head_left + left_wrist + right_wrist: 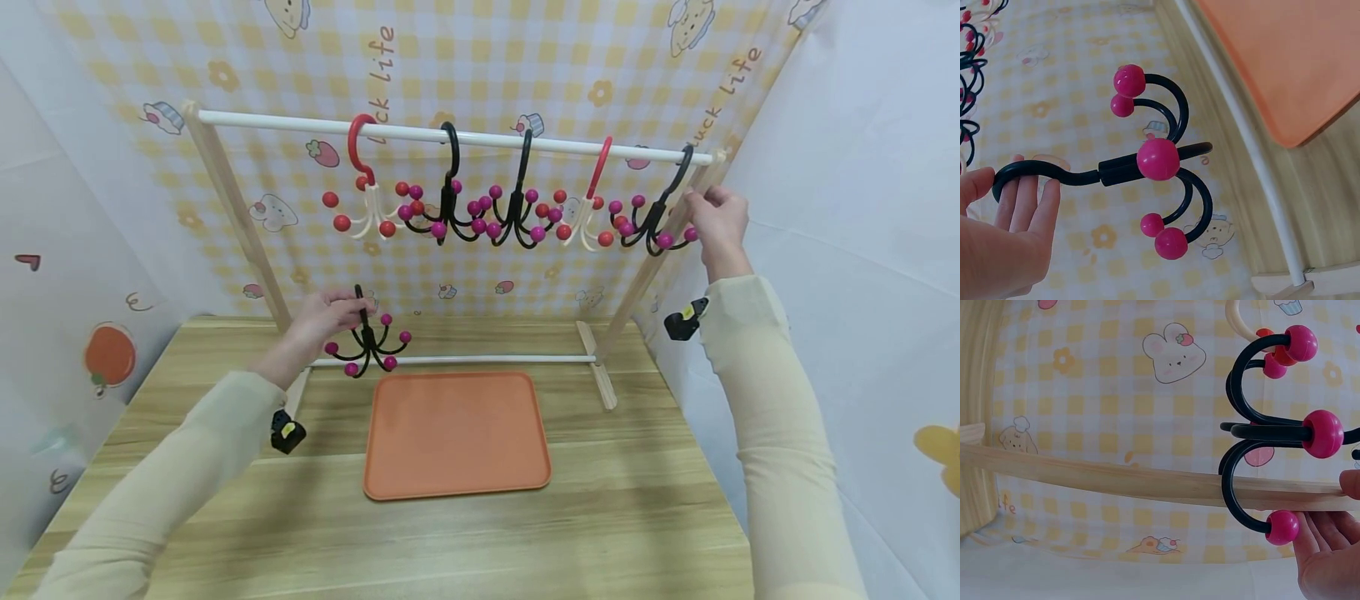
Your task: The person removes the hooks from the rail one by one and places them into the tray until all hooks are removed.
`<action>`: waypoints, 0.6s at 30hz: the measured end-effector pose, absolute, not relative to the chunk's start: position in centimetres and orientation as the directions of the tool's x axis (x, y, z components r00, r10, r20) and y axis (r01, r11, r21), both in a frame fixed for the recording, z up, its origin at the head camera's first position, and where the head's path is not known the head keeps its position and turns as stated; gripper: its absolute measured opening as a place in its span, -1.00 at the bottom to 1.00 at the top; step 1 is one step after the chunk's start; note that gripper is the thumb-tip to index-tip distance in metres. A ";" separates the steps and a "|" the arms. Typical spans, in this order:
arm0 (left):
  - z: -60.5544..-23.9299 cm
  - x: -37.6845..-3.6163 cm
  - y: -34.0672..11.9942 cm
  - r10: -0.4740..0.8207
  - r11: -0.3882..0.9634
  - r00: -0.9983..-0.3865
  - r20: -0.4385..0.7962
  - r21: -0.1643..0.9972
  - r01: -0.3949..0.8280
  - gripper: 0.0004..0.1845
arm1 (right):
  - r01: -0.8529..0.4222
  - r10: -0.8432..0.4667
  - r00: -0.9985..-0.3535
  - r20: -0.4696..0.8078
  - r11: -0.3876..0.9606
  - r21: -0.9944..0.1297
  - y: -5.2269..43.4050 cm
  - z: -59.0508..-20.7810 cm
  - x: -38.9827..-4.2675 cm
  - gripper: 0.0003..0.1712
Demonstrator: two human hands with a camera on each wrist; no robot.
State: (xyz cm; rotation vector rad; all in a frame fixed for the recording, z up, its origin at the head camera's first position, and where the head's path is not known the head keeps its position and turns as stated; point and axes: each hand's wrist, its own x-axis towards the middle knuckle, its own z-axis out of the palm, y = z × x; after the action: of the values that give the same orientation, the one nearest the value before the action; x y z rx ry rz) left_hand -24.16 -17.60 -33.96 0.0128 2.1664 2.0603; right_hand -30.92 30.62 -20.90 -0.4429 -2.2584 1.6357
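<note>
Head view: left hand [318,321] grips a black hook [366,342]; right hand [718,221] pinches the last hanging hook [656,218]. A loose grip could drop either onto the tray [457,433].

Staged recording booth: cartoon-print backdrop [480,58] curtains a wooden table [637,517].

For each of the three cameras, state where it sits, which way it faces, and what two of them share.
Head: above, facing forward and down at rack, tray, both arms.
Left wrist: beside left hand, facing its black hook; fingers show.
Right wrist: under right hand, facing the rack's end hook; fingertips show.
Shared: head and left wrist both show the tray.
</note>
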 end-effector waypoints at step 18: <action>-38.4 -23.7 -14.9 0.188 0.184 -0.962 -0.196 0.970 -0.162 -0.62 | 0.077 0.423 -0.905 0.050 0.277 -0.958 30.7 -20.8 -31.0 -0.43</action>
State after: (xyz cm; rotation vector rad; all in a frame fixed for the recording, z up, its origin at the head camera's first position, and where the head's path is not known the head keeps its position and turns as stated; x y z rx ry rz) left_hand -23.67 -14.86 -38.37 0.0253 2.1914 1.8484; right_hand -30.97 30.69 -20.80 -0.4578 -2.2561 1.6660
